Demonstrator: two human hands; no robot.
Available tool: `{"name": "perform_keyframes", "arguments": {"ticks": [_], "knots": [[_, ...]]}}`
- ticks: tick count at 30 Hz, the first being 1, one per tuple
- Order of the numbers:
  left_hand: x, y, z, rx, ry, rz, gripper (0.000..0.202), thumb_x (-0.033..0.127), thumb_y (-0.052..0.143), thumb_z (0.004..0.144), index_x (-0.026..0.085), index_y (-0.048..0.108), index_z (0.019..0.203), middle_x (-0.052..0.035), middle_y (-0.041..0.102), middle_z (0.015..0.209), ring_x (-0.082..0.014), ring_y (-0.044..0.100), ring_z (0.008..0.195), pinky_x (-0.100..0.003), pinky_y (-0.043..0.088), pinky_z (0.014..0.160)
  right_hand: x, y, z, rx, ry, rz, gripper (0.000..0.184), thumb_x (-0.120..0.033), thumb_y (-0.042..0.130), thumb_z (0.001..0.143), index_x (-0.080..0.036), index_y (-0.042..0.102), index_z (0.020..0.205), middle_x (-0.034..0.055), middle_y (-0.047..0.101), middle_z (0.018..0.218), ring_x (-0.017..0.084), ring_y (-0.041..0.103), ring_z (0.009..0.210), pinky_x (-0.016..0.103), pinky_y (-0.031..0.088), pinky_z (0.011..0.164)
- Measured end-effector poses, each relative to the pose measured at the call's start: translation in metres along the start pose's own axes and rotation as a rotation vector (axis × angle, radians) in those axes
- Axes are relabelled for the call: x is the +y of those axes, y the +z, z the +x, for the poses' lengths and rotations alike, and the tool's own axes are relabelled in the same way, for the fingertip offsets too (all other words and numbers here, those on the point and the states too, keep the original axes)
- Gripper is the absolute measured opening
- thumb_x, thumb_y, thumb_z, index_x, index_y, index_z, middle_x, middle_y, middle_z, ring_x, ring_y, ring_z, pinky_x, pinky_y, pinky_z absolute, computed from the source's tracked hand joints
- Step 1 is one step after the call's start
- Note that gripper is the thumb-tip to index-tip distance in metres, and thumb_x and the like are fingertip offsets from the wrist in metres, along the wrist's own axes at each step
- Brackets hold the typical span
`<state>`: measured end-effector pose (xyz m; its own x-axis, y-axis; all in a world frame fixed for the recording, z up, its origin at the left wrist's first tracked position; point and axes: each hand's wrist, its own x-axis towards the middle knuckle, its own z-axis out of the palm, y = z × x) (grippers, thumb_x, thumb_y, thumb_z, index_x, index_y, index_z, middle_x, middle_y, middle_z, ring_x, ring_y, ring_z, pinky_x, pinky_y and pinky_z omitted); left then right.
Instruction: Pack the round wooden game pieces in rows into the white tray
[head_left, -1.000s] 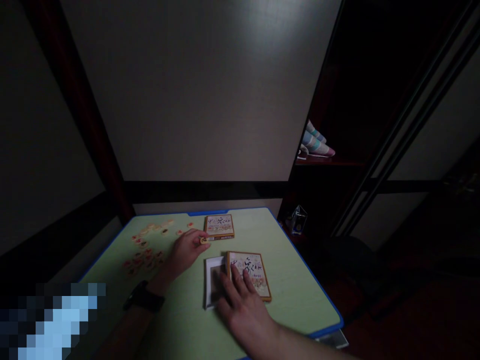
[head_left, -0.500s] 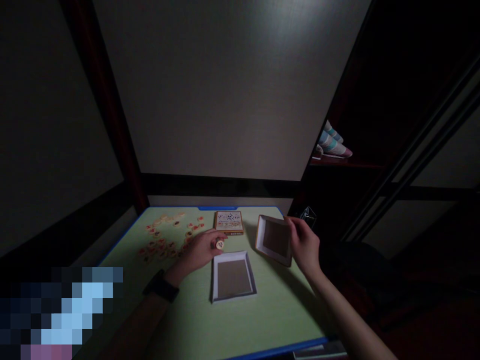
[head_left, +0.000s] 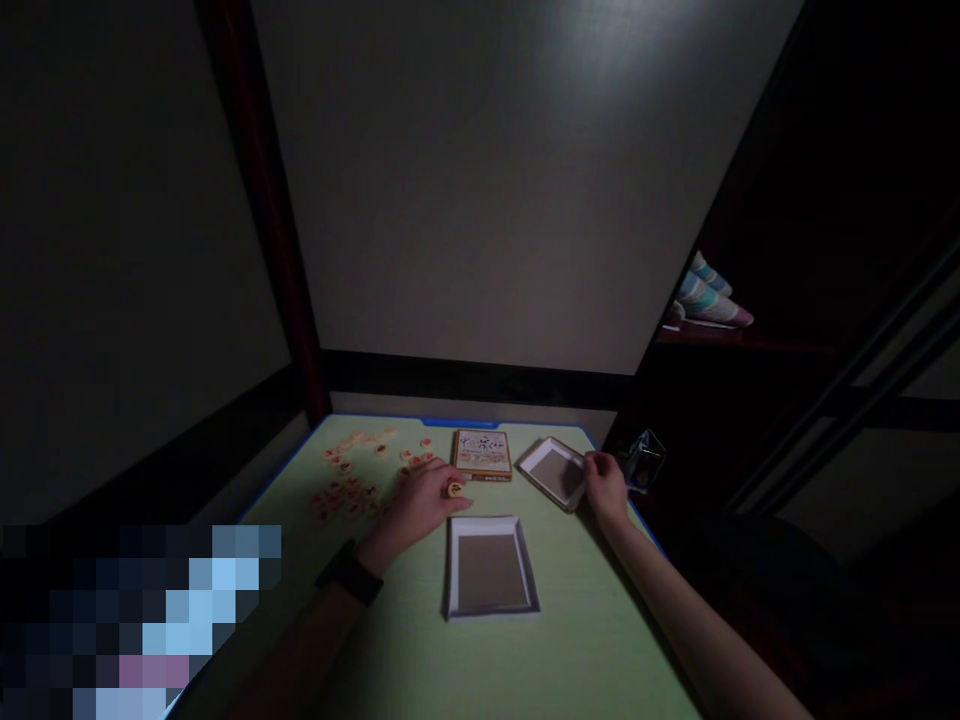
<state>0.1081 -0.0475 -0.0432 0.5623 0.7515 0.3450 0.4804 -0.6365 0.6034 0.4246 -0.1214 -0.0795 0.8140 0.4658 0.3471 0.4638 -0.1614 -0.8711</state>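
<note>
My left hand (head_left: 421,502), a dark watch on its wrist, pinches a small round game piece (head_left: 454,489) just above the open white box tray (head_left: 491,567) lying on the green table (head_left: 390,630). My right hand (head_left: 606,487) grips the edge of the upturned box lid (head_left: 556,471), which rests inside-up near the table's right edge. A closed printed box (head_left: 482,453) sits at the back between both hands. Several round pieces (head_left: 352,482) are scattered left of my left hand.
The table has a blue rim (head_left: 457,422) and stands against a pale wall. A dark shelf unit at right holds folded striped cloth (head_left: 709,298); a small clear container (head_left: 644,458) sits just beyond the table's right edge. A red post (head_left: 277,250) rises at back left.
My right hand lifted the lid off the box, carried it right and set it down upturned near the right edge. My left hand kept its piece and shifted toward the opened tray.
</note>
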Motion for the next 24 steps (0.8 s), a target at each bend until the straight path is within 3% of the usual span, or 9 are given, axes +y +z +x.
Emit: {"name": "perform_keyframes", "arguments": {"ticks": [3, 7, 10, 13, 17, 24], "knots": [[0.001, -0.001, -0.002, -0.038, -0.006, 0.094, 0.016, 0.019, 0.075, 0.072, 0.021, 0.07, 0.087, -0.0015, 0.069, 0.091, -0.0187, 0.065, 0.088, -0.03, 0.051, 0.083, -0.005, -0.004, -0.009, -0.025, -0.125, -0.028, 0.036, -0.043, 0.052, 0.075, -0.017, 0.067, 0.096, 0.0139, 0.071, 0.098, 0.029, 0.063, 0.095, 0.043, 0.047, 0.087], [-0.003, -0.003, -0.004, -0.068, -0.018, 0.168, 0.022, 0.01, 0.067, 0.078, 0.02, 0.069, 0.098, -0.006, 0.071, 0.103, -0.0217, 0.065, 0.102, -0.034, 0.048, 0.094, -0.022, -0.011, -0.032, -0.068, -0.496, -0.063, 0.03, -0.034, 0.047, 0.084, -0.017, 0.064, 0.101, 0.0137, 0.069, 0.101, 0.028, 0.062, 0.096, 0.045, 0.048, 0.088], [-0.009, -0.002, -0.005, -0.062, -0.033, 0.189, 0.024, 0.006, 0.062, 0.08, 0.021, 0.068, 0.098, -0.0062, 0.071, 0.104, -0.0216, 0.063, 0.104, -0.033, 0.047, 0.095, -0.04, -0.012, -0.062, -0.294, -0.626, -0.021, 0.021, -0.03, 0.047, 0.09, -0.019, 0.064, 0.097, 0.0094, 0.07, 0.095, 0.023, 0.064, 0.084, 0.038, 0.052, 0.078], [-0.01, -0.002, -0.007, -0.067, -0.039, 0.242, 0.018, 0.01, 0.063, 0.082, 0.02, 0.068, 0.097, -0.0067, 0.07, 0.103, -0.0217, 0.063, 0.103, -0.033, 0.047, 0.092, -0.054, -0.007, -0.09, -0.542, -0.75, 0.003, 0.019, -0.03, 0.049, 0.094, -0.02, 0.065, 0.097, 0.0083, 0.07, 0.097, 0.022, 0.064, 0.092, 0.036, 0.052, 0.083], [-0.006, -0.004, -0.008, -0.093, -0.011, 0.36, 0.014, 0.021, 0.069, 0.082, 0.02, 0.068, 0.096, -0.0069, 0.07, 0.101, -0.0242, 0.062, 0.102, -0.036, 0.044, 0.093, -0.058, 0.0, -0.106, -0.717, -0.815, -0.055, 0.021, -0.03, 0.049, 0.096, -0.02, 0.067, 0.093, 0.0076, 0.069, 0.093, 0.02, 0.064, 0.09, 0.034, 0.053, 0.081], [-0.002, -0.007, -0.008, -0.088, -0.032, 0.419, 0.017, 0.033, 0.072, 0.083, 0.018, 0.068, 0.09, -0.0091, 0.069, 0.096, -0.0258, 0.061, 0.098, -0.037, 0.044, 0.089, -0.053, -0.001, -0.1, -0.766, -0.765, -0.045, 0.028, -0.032, 0.048, 0.098, -0.019, 0.068, 0.084, 0.0064, 0.069, 0.085, 0.02, 0.065, 0.082, 0.034, 0.053, 0.076]]}}
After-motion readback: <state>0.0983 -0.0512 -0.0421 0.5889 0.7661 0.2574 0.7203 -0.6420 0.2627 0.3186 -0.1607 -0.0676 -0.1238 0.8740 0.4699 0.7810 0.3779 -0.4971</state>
